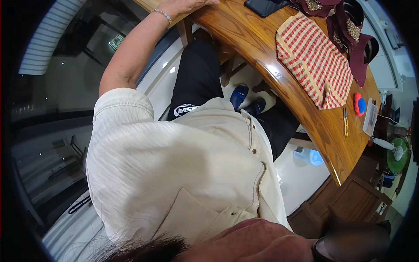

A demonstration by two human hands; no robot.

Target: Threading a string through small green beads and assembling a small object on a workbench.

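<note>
My left hand (185,6) lies palm down on the near edge of a curved wooden table (248,41), a beaded bracelet (163,15) on the wrist. It holds nothing, and the frame's top edge cuts part of it off. The arm runs down to the short sleeve of a cream shirt (174,166). My right hand is out of view. A dark flat phone (264,6) lies on the table to the right of the hand. Further right is a red-and-cream checked cloth (314,61).
Maroon fabric with gold trim (349,30) lies beyond the cloth. A yellow utility knife (345,122), a red-and-blue round cushion (359,105) and a pale packet (371,115) sit toward the table's right end. Blue slippers (239,96) show under the table; a green fan (397,155) stands at right.
</note>
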